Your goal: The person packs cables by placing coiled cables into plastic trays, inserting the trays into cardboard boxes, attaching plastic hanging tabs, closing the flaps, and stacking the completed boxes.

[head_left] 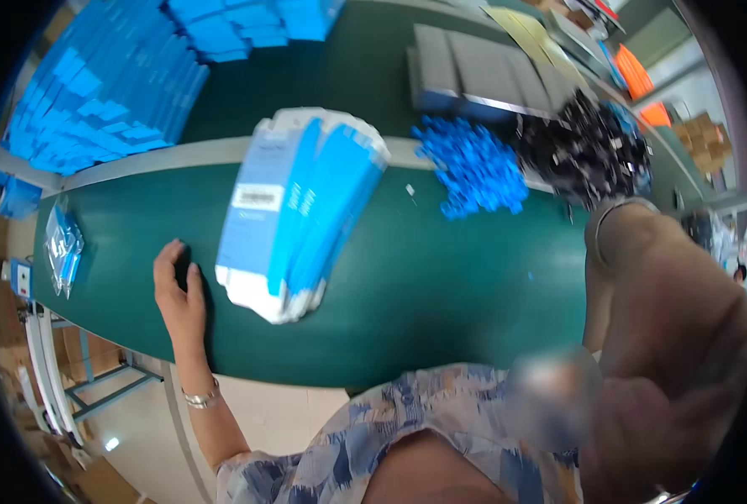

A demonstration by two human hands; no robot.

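My left hand rests at the near edge of the green table, fingers loosely curved and thumb apart, holding nothing. To its right lies a fanned stack of flat blue and white cartons, one with a white barcode label; the hand does not touch it. My right hand is raised very close to the camera at the right, large and blurred, and its fingers cannot be made out. A silvery bracelet shows above it. A blurred round spot lies beside that hand, over the patterned shirt.
Blue cartons are piled at the back left. Blue small parts, black small parts and grey boxes sit at the back right. A clear-wrapped packet lies at the left end of the table.
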